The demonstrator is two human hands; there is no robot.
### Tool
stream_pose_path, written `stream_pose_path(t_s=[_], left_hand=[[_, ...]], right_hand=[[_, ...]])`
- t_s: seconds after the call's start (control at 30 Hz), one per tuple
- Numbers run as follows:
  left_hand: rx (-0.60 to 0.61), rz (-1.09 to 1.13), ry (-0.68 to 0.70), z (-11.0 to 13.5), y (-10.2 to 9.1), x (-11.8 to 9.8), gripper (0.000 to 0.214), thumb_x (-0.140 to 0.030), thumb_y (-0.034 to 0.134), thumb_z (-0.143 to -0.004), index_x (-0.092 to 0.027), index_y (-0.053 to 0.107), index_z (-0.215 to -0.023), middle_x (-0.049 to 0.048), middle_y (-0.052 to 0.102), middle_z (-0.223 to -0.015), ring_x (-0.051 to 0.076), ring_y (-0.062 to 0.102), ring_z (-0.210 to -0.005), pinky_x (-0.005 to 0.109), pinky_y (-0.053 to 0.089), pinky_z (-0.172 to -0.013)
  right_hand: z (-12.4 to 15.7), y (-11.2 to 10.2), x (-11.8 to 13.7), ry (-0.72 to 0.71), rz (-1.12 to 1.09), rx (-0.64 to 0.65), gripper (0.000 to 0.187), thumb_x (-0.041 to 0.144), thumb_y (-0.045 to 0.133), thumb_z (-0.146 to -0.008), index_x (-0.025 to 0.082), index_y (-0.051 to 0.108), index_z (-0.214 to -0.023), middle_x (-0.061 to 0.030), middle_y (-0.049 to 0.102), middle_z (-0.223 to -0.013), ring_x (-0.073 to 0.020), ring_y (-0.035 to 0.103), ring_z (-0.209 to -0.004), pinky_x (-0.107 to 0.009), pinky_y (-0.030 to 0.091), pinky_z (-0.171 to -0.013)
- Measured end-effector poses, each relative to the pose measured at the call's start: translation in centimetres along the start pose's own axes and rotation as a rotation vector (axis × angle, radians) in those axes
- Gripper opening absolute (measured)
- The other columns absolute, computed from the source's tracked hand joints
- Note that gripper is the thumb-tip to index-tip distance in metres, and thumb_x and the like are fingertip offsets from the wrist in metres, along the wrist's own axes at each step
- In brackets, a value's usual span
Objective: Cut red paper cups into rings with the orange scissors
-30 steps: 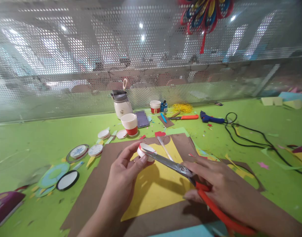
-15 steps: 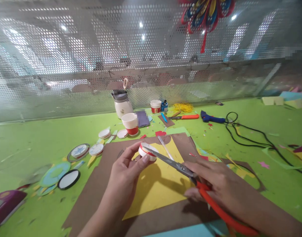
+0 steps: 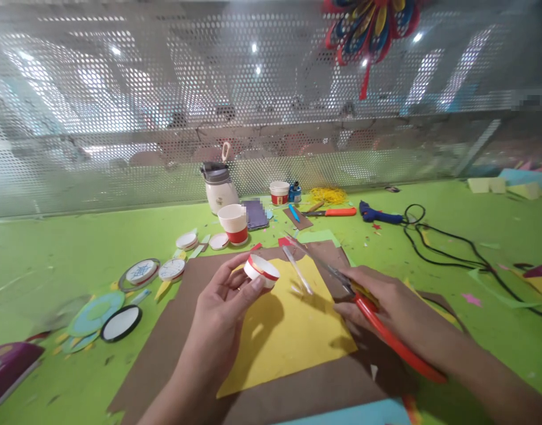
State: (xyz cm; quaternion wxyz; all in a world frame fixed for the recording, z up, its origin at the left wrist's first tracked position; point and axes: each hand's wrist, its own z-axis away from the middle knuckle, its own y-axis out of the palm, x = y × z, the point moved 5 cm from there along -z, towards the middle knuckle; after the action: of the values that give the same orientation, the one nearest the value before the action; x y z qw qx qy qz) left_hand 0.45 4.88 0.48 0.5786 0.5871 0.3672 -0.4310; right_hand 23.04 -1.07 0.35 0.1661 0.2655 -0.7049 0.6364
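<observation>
Nearest, at the bottom edge, lies a light-blue sheet (image 3: pixel 351 415); just beyond it spreads a brown card (image 3: pixel 153 361) with a yellow sheet (image 3: pixel 289 348) on top. Over the yellow sheet the left hand (image 3: pixel 229 301) grips a short paper-cup section (image 3: pixel 262 273) between thumb and fingers, its red-banded rim facing up. The right hand (image 3: pixel 386 301) is closed round the red-handled scissors (image 3: pixel 367 309), whose long axis slants from near right to far left. The cup section lies to the left of the right hand; the blades point past its right side, apart from it, and blur hides how far they are parted. A slim white stick (image 3: pixel 297 270) shows between cup section and blades. Farther off are a red-banded paper cup (image 3: pixel 233 223), a blue glue gun (image 3: pixel 381 215) and, behind everything, a perforated screen (image 3: pixel 165 112)
</observation>
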Motion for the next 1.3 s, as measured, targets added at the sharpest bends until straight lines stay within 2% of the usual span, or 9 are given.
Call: stream_pose_path(t_s=[0.1,0.2,0.33,0.47,0.6,0.77,0.87,1.0,1.3], left_hand=[[-0.006,-0.021,0.014,0.0,0.0,0.1,0.045,-0.023,0.084,-0.067,-0.016,0.069,-0.108,0.0081,0.073,-0.101,0.022,0.069,-0.085,0.039,0.058,-0.077],[-0.018,-0.042,-0.002,0.1,0.1,0.3,0.05,-0.022,0.084,-0.065,-0.016,0.069,-0.112,0.0082,0.074,-0.105,0.021,0.069,-0.085,0.035,0.057,-0.079],[0.003,-0.059,-0.048,0.4,0.5,0.5,0.053,-0.023,0.084,-0.066,-0.016,0.068,-0.116,0.0077,0.077,-0.099,0.023,0.07,-0.093,0.034,0.055,-0.086],[0.0,-0.052,-0.054,0.5,0.6,0.5,0.058,-0.023,0.085,-0.066,-0.017,0.067,-0.121,0.0086,0.076,-0.11,0.026,0.067,-0.105,0.033,0.055,-0.089],[0.041,-0.02,-0.035,0.3,0.5,0.4,0.044,-0.026,0.08,-0.074,-0.018,0.07,-0.117,0.0079,0.075,-0.114,0.025,0.068,-0.105,0.032,0.055,-0.09],[0.061,-0.001,-0.011,0.2,0.4,0.2,0.031,-0.026,0.075,-0.08,-0.019,0.072,-0.111,0.007,0.075,-0.114,0.022,0.07,-0.1,0.031,0.056,-0.088],[0.038,0.015,-0.009,0.5,0.4,0.1,0.03,-0.025,0.075,-0.08,-0.017,0.071,-0.109,0.0081,0.074,-0.114,0.021,0.07,-0.098,0.032,0.056,-0.087],[0.048,0.048,-0.012,0.6,0.7,-0.1,0.029,-0.021,0.075,-0.08,-0.016,0.07,-0.109,0.008,0.074,-0.114,0.02,0.07,-0.097,0.031,0.057,-0.086],[0.04,0.059,-0.016,0.6,0.6,0.0,0.031,-0.022,0.076,-0.078,-0.016,0.07,-0.109,0.0091,0.074,-0.113,0.022,0.069,-0.098,0.033,0.057,-0.087]], right_hand=[[0.4,0.5,0.8,0.001,-0.027,0.09,0.03,0.041,0.063,-0.088,0.024,0.061,-0.113,-0.0062,0.067,-0.105,-0.0232,0.066,-0.091,-0.032,0.053,-0.076],[0.9,0.9,1.8,-0.005,-0.022,0.152,0.033,0.04,0.067,-0.085,0.025,0.061,-0.114,-0.006,0.067,-0.107,-0.0235,0.065,-0.091,-0.033,0.053,-0.078],[1.1,1.1,2.1,0.012,0.028,0.151,0.041,0.043,0.07,-0.083,0.023,0.062,-0.117,-0.0096,0.067,-0.109,-0.0274,0.063,-0.094,-0.038,0.052,-0.08],[1.0,1.3,2.0,0.02,0.019,0.169,0.042,0.043,0.072,-0.081,0.022,0.065,-0.117,-0.0116,0.067,-0.109,-0.0308,0.063,-0.097,-0.045,0.051,-0.085],[1.1,1.3,2.2,0.006,0.009,0.148,0.036,0.038,0.076,-0.078,0.021,0.069,-0.109,-0.0123,0.068,-0.109,-0.0311,0.065,-0.095,-0.046,0.054,-0.083],[1.3,1.0,2.8,-0.064,0.067,0.089,0.039,0.029,0.078,-0.077,0.021,0.068,-0.114,-0.0104,0.072,-0.107,-0.0289,0.068,-0.097,-0.042,0.057,-0.083],[1.5,0.8,2.9,-0.106,0.117,0.037,0.038,0.028,0.079,-0.075,0.021,0.07,-0.11,-0.0111,0.073,-0.106,-0.029,0.07,-0.093,-0.039,0.059,-0.077],[1.8,0.7,3.0,-0.165,0.154,-0.016,0.044,0.025,0.08,-0.072,0.023,0.069,-0.114,-0.0111,0.074,-0.107,-0.0295,0.071,-0.094,-0.036,0.061,-0.074],[1.7,0.7,3.2,-0.168,0.188,-0.004,0.048,0.029,0.081,-0.072,0.022,0.067,-0.117,-0.0139,0.073,-0.109,-0.0321,0.072,-0.09,-0.044,0.062,-0.072]])
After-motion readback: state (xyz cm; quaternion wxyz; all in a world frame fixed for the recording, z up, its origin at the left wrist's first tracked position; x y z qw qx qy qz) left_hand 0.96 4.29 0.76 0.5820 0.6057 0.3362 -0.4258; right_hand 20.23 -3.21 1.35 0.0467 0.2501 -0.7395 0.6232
